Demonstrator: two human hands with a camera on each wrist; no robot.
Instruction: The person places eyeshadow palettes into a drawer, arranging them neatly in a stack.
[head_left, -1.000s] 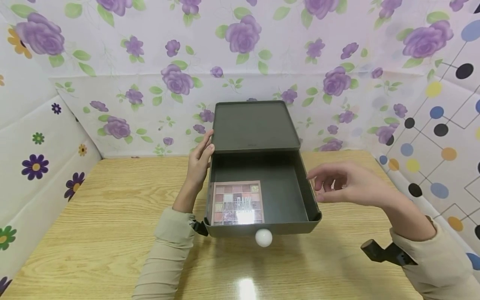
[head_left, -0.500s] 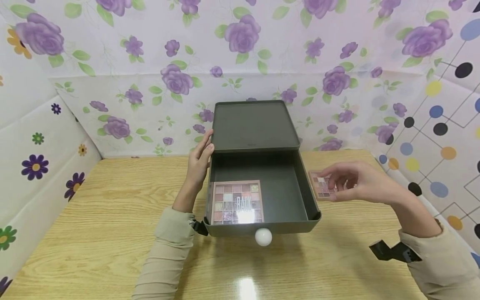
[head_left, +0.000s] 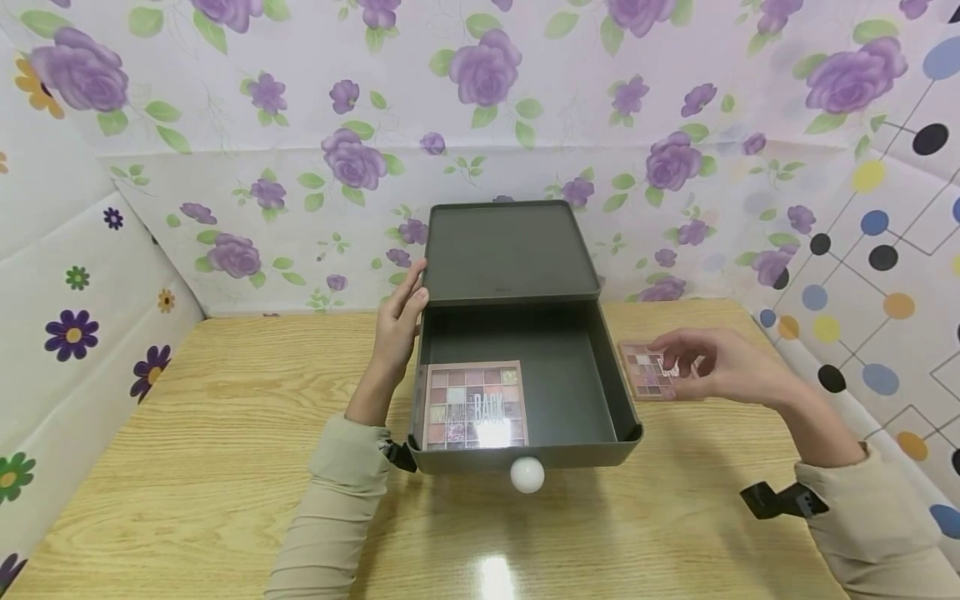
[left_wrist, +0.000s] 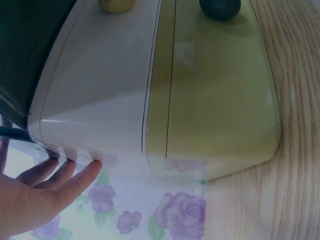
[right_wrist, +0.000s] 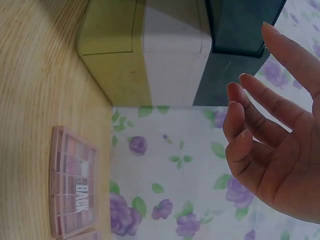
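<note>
A small stacked drawer unit [head_left: 510, 250] with a dark green top tier stands on the table, its top drawer [head_left: 525, 457] pulled out by a white round knob [head_left: 527, 475]. Inside, at the front left, lies an eyeshadow palette [head_left: 476, 406] with a clear lid. My left hand [head_left: 397, 321] rests against the unit's left side; in the left wrist view its fingertips touch the back edge. To the drawer's right, my right hand [head_left: 723, 367] hovers with loosely bent fingers and holds nothing. Beneath it in the head view is another eyeshadow palette [head_left: 645, 371], apart from the hand in the right wrist view.
Below the dark tier are a white drawer [left_wrist: 100, 85] and a yellow drawer [left_wrist: 220, 90], each with a round knob. A further palette edge [right_wrist: 86, 235] shows low in the right wrist view. Flowered sheeting [head_left: 300, 100] hangs behind the wooden table [head_left: 187, 467].
My right hand has moved right, away from the drawer's side, uncovering more of the palette there. My left hand, the drawer and the palette inside have stayed put.
</note>
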